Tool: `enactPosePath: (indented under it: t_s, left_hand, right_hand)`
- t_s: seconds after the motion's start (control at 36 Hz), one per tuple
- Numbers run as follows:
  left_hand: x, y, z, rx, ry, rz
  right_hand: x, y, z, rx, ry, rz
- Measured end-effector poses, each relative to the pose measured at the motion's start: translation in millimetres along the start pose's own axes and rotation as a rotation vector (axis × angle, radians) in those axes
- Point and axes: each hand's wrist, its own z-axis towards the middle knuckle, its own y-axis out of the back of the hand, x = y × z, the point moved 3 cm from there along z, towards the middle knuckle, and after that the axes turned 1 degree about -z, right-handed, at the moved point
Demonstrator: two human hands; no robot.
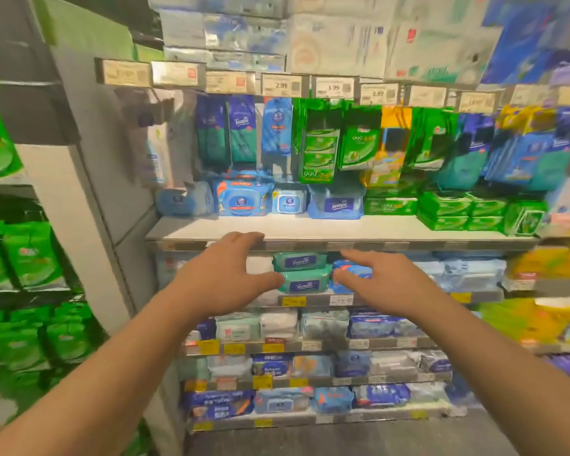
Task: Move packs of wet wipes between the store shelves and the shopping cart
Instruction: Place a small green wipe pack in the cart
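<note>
Store shelves [310, 230] stand directly ahead, tiers stocked with wet-wipe packs; no shopping cart is in view. Two teal packs [301, 273] lie stacked on the second tier, long axes running left to right, directly between both grips. Left hand [224, 274] and right hand [380, 279] flank the stack, fingers spread and holding nothing, thumbs nearest the lower pack's ends. Both look about equally near. Judgement: a two-handed pickup is in hand.
</note>
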Motion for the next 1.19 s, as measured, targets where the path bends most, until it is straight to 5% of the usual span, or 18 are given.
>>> enactPosePath:
  t_s: [0.56,0.78,1.19]
  left_hand:
    - [43,-6,195,0.004,-0.112,-0.094]
    - [47,-30,256,0.039,-0.084,-0.27]
    - [12,-77,350,0.051,0.075,-0.907]
  right_hand:
    - [2,9,150,-0.2,-0.103,0.123]
    - [-15,7,216,-0.271,-0.134,0.474]
    - [-63,-21,322,-0.081,-0.06,1.218]
